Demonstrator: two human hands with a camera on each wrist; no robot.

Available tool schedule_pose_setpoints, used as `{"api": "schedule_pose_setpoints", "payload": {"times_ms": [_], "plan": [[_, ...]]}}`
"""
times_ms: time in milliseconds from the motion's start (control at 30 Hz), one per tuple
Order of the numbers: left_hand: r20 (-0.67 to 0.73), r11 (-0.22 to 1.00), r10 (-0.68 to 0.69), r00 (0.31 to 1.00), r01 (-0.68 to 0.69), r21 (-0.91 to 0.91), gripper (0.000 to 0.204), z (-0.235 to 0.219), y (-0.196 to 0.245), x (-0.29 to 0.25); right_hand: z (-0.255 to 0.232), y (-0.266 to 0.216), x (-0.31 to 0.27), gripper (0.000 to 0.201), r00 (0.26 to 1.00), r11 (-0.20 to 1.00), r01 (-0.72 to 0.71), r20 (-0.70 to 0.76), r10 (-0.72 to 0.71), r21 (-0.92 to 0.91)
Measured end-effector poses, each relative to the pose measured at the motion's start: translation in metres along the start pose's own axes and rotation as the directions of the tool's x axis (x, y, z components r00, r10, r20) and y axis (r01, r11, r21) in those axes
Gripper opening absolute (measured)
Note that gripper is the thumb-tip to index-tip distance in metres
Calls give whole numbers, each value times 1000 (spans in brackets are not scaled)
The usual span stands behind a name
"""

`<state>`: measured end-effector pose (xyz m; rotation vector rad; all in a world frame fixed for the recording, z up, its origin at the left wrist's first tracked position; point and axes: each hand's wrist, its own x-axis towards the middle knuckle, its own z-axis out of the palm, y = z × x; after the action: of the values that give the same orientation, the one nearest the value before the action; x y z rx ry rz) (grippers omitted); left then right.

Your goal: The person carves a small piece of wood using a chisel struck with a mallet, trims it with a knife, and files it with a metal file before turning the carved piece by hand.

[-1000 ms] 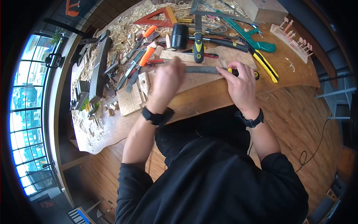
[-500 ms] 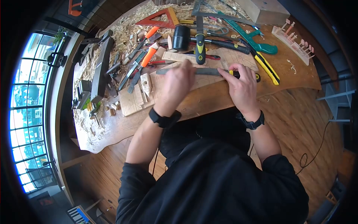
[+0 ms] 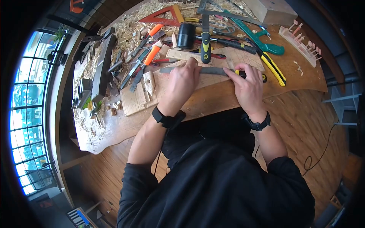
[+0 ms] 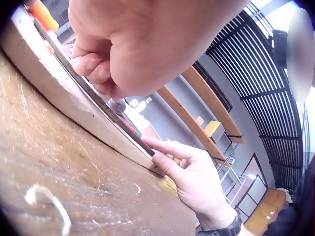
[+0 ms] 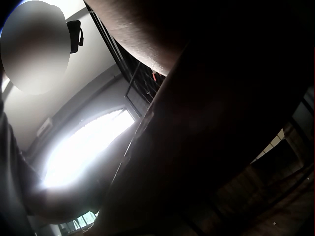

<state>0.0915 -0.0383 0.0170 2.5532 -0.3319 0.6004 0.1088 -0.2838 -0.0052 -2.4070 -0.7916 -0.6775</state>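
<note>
A flat grey file (image 3: 213, 71) with a black-and-yellow handle lies lengthwise over a pale wooden board (image 3: 133, 106) near the table's front edge. My right hand (image 3: 249, 87) pinches the file beside its handle, thumb and index finger on the blade. My left hand (image 3: 183, 81) is curled over the middle of the blade. In the left wrist view, its bent fingers (image 4: 96, 69) sit right at the file (image 4: 129, 129); I cannot tell what they hold. The right wrist view is mostly dark and does not show the work.
Behind the file lie a black mallet (image 3: 186, 36), another black-and-yellow-handled tool (image 3: 205, 49), orange-handled tools (image 3: 153, 55), a yellow cutter (image 3: 273, 68) and a green-handled saw (image 3: 273, 48). A small rack (image 3: 300, 43) stands at right. A carved wood piece (image 3: 149, 84) lies left of my left hand.
My left hand has moved to the right along the file. The right hand keeps its hold near the handle, and the file stays over the board.
</note>
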Motion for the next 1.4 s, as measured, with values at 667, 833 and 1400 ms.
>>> {"api": "schedule_pose_setpoints", "payload": {"times_ms": [667,833,1400], "plan": [[487,-59,-242,839,488,-871,26,-26,9,-1,-4,-1,1,35,1000,999,-17,-9,18,28],[416,-545,-50,908,324,-773,30,-39,17,-18,-1,-1,2,35,1000,1000,0,-12,0,18],[247,-739,57,967,207,-641,33,-64,41,-33,-3,-5,3,37,1000,1000,3,0,-3,4]]}}
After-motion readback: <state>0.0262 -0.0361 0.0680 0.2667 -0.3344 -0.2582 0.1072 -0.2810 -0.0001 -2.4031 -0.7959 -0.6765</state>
